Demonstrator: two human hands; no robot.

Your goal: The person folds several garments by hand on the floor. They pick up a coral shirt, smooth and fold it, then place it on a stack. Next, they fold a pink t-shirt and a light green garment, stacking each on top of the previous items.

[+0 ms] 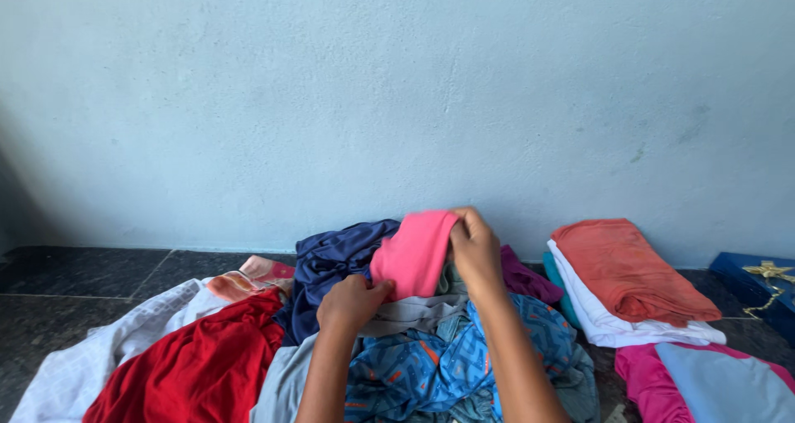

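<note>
Left hand (352, 301) and right hand (474, 247) grip a pink garment (412, 253), its lower part hidden

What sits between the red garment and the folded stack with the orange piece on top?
In the head view, the loose pile: a navy garment, a blue patterned one, and the pink cloth held by the left hand and right hand.

Head camera, near, facing wall (397, 83) over clothes pile (414, 348).
</note>
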